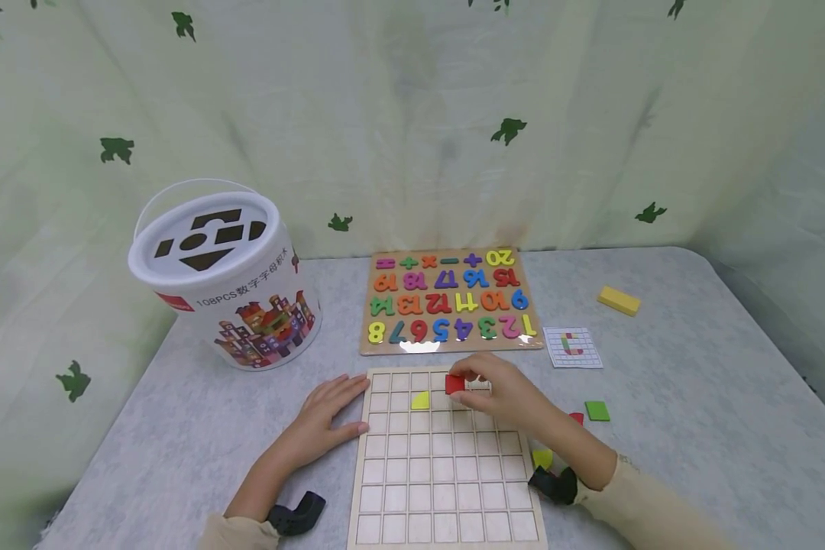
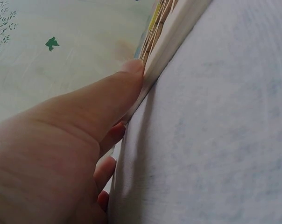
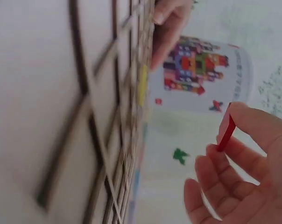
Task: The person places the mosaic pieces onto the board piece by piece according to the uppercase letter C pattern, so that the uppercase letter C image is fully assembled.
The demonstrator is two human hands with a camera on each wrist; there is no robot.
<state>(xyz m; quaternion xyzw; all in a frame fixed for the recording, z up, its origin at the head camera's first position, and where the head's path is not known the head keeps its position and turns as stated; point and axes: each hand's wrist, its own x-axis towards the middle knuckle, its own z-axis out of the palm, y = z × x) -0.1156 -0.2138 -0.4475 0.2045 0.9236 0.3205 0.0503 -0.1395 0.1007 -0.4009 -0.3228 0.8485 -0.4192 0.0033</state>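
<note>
A wooden grid board [image 1: 408, 495] lies on the table in front of me. One yellow quarter-round tile [image 1: 421, 400] sits in a cell near its upper left. Between thumb and fingers, my right hand [image 1: 498, 391] pinches a red square tile [image 1: 455, 384] over the board's upper part; the right wrist view shows the tile [image 3: 227, 129] held above the grid. My left hand [image 1: 319, 425] rests at the board's left edge with fingers extended, the thumb [image 2: 131, 67] touching the frame's side in the left wrist view.
Right of the board lie a green square tile [image 1: 597, 411], a red piece [image 1: 577, 418] and a yellow piece [image 1: 542, 458], partly hidden by the arm. Behind are a number puzzle [image 1: 451, 302], a pattern card [image 1: 573, 347], a yellow block [image 1: 619, 300] and a white bucket [image 1: 227, 283].
</note>
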